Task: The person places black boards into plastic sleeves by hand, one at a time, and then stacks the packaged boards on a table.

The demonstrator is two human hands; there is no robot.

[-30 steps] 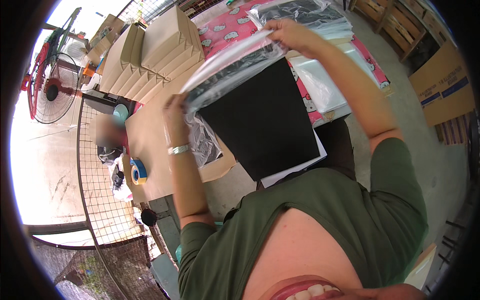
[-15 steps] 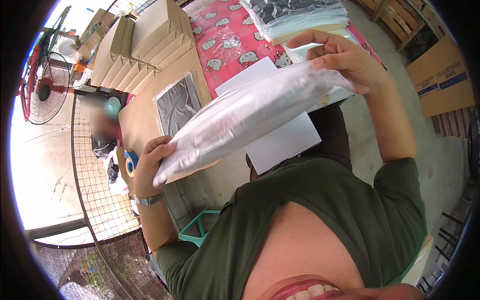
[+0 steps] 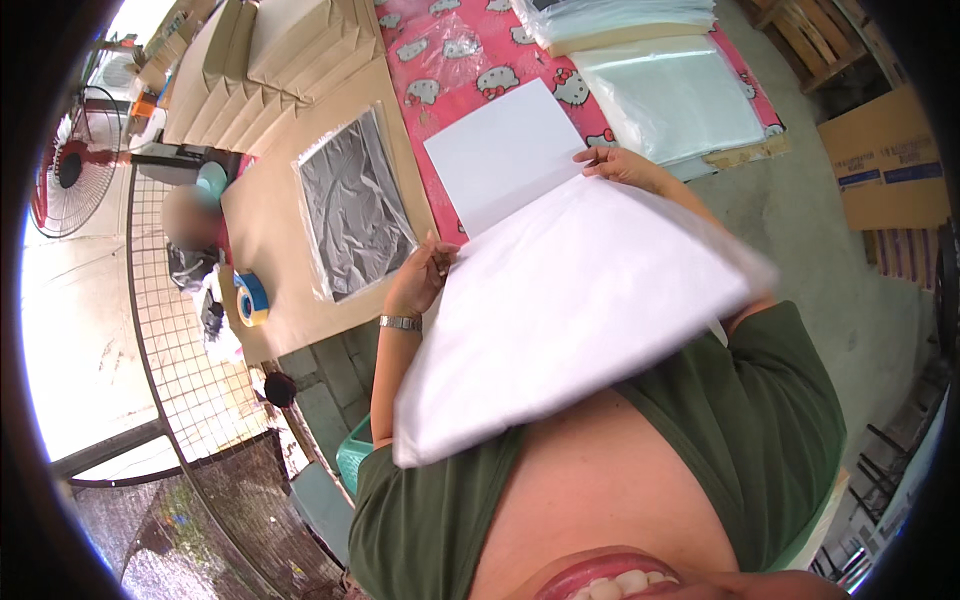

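A wide, flat white packet, apparently in plastic film, is tilted toward my chest, its near edge blurred by motion. At its far left corner my left hand pinches the edge, fingers closed. My right hand grips the far right edge between thumb and fingers. Just beyond the packet, a white sheet of paper lies on the pink printed table cover; its near part is hidden. Left of my left hand lies a dark flat item in a clear plastic bag, on brown board.
Stacked brown folders stand at the far left. Clear plastic sleeves lie at the far right. A tape roll sits at the board's left edge. A fan and a person are beyond. A carton stands right.
The packet has swung from a raised, edge-on slant to a broad face, lower and nearer my chest. Both hands have shifted to its far edge, uncovering more of the sheet and the bagged item.
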